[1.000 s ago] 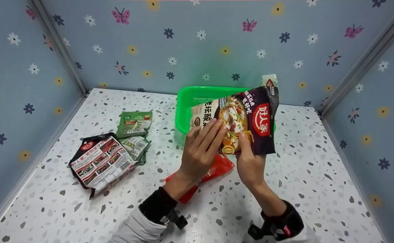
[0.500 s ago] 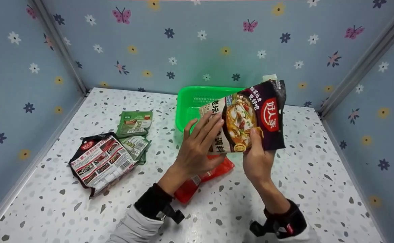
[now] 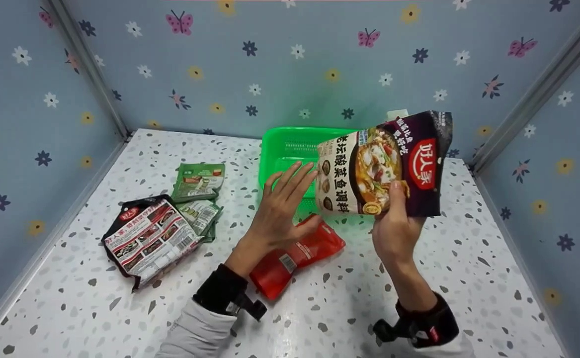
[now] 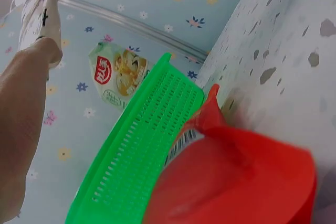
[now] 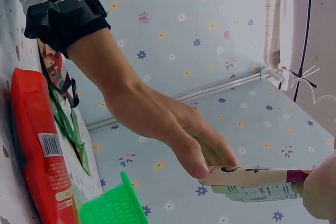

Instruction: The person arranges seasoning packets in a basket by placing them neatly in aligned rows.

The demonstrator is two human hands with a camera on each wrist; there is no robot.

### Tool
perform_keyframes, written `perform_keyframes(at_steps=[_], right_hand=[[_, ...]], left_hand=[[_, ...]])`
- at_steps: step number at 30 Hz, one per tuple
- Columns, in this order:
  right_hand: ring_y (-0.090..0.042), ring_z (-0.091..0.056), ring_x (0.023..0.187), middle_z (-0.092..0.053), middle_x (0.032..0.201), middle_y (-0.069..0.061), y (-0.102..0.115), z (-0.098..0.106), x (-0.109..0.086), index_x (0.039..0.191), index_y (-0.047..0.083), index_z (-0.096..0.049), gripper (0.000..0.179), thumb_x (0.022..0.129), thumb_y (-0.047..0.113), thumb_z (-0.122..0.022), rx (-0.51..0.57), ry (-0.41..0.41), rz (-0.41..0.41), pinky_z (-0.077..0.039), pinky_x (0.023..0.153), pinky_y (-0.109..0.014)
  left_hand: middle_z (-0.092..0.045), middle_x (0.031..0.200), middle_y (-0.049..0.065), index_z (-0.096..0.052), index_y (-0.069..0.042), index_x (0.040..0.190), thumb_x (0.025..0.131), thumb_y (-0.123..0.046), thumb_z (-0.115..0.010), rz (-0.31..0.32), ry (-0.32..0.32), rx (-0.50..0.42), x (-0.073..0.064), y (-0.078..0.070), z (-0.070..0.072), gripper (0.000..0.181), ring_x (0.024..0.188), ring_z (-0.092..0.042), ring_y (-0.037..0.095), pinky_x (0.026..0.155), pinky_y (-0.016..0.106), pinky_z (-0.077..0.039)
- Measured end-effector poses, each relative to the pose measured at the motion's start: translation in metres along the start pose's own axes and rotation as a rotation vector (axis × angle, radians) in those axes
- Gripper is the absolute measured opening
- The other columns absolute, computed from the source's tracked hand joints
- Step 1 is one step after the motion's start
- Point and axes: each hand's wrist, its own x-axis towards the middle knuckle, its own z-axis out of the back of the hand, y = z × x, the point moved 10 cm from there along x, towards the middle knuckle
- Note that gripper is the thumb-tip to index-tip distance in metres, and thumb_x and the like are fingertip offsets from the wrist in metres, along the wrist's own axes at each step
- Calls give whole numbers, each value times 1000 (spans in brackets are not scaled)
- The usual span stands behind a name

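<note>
In the head view my right hand (image 3: 400,233) grips a dark purple and cream seasoning pouch (image 3: 379,171) by its lower edge. Its thumb lies on the printed front and the other fingers are hidden behind. My left hand (image 3: 282,211) is at the pouch's left end with fingers extended and thumb spread. The right wrist view has the left thumb by the pouch's edge (image 5: 247,176); whether it touches cannot be told. Below the left hand, a red packet (image 3: 297,258) lies on the table. A green basket (image 3: 276,149) stands behind, partly covered by the pouch.
Left on the speckled table (image 3: 96,318) lie a white and black pouch (image 3: 150,241) and green packets (image 3: 199,180), partly overlapping. A pale packet (image 4: 119,74) stands up from the basket. Flower-patterned walls (image 3: 299,59) enclose the back and sides.
My right hand has carried the pouch to the right. The left hand has come off the pouch's front and drawn back left to its end, exposing more of the printed front and the red packet.
</note>
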Motion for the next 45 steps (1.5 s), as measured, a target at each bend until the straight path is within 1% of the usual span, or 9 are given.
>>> perform_keyframes(at_steps=[7,12,16,19,23,27,35,41,45], right_hand=[[-32,-66,140,-61,154,-16,7,5,4,167,12,-40,53,116,1,-47,6,-21,43,-64,113,-44],[-31,-67,138,-62,152,-16,9,5,5,166,11,-42,52,115,2,-48,-9,-14,64,-65,111,-46],[-31,-67,138,-62,152,-17,9,4,5,165,11,-42,52,115,2,-49,-7,-2,73,-65,111,-47],[-32,-67,137,-63,151,-17,10,4,5,165,10,-43,52,115,1,-49,1,-6,79,-65,111,-47],[-32,-68,137,-64,149,-17,9,4,5,165,9,-43,51,115,0,-48,15,-25,73,-64,112,-46],[-33,-67,138,-63,150,-17,9,6,5,166,9,-43,52,115,-2,-47,40,-44,61,-63,114,-45],[-32,-67,138,-64,149,-17,7,5,7,166,8,-43,52,115,-2,-47,25,-54,54,-63,114,-45],[-34,-67,139,-63,150,-18,8,9,15,166,7,-43,52,115,-2,-47,15,-79,85,-64,112,-46],[-35,-67,140,-64,151,-17,11,12,21,167,7,-42,53,115,-2,-47,2,-88,120,-64,112,-47]], left_hand=[[-54,174,13,-58,-11,163,107,-43,-73,125,127,-12,-11,29,-16,67,166,-44,40,134,65,-34],[-61,166,14,-64,-10,156,112,-42,-70,203,232,-17,-22,45,-32,55,159,-52,40,131,67,-38],[-68,159,13,-67,-11,153,115,-43,-65,245,300,-20,-31,54,-41,51,151,-61,36,130,64,-39],[-72,153,12,-68,-11,153,116,-43,-63,259,327,-11,-34,59,-45,49,146,-65,35,131,63,-39],[-77,146,12,-69,-11,152,119,-35,-59,260,326,8,-35,61,-47,43,141,-68,35,130,60,-42],[-79,141,14,-69,-7,151,118,-22,-60,241,297,39,-35,60,-47,37,134,-71,36,128,58,-45],[-82,127,12,-74,-5,140,106,8,-66,176,190,118,-34,56,-44,38,119,-73,34,119,50,-51],[-83,122,10,-77,-6,133,101,12,-63,157,172,107,-33,54,-44,40,113,-73,32,107,47,-54],[-83,122,11,-76,-4,133,99,13,-61,157,197,77,-32,53,-45,41,113,-74,33,106,49,-54]])
